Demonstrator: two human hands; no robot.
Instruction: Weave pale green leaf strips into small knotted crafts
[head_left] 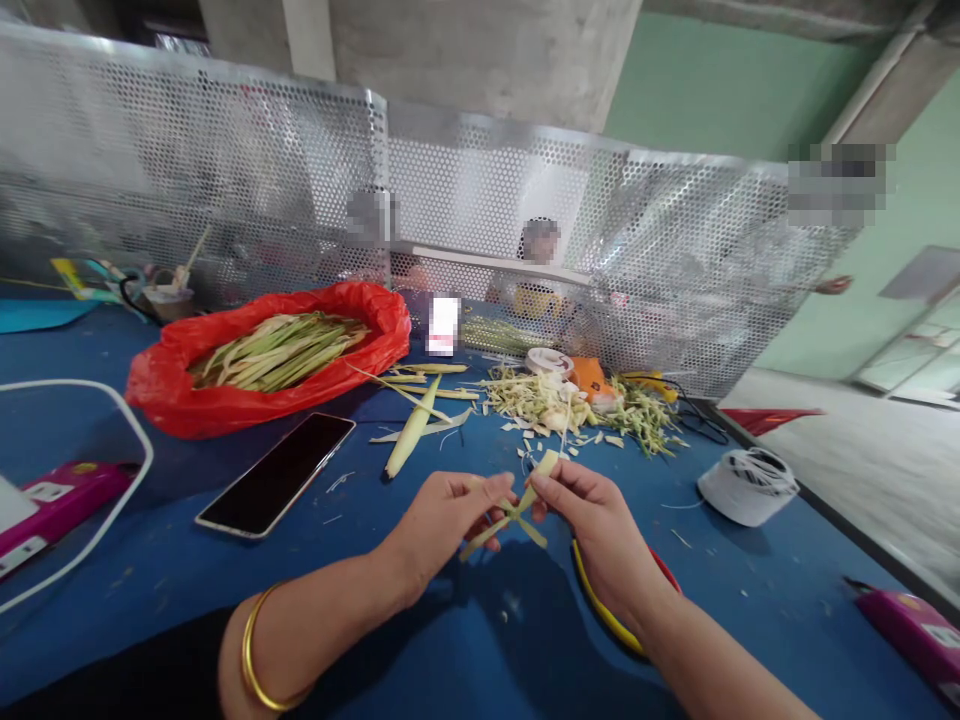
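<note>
Closest to the lens is a gold bangle (255, 655) on the left wrist. Right of the phone (277, 473), which lies flat on the blue table (450, 640), the left hand (442, 515) and the right hand (592, 520) meet. Both are closed with pinching fingertips on the pale green leaf strips (510, 515), which cross each other between them, just above the table. Behind the phone sits a red bag (225, 400) full of long leaves. Behind and right of the phone lies a heap of leaf scraps (570, 405). Far right of the phone stands a white spool (746, 485).
</note>
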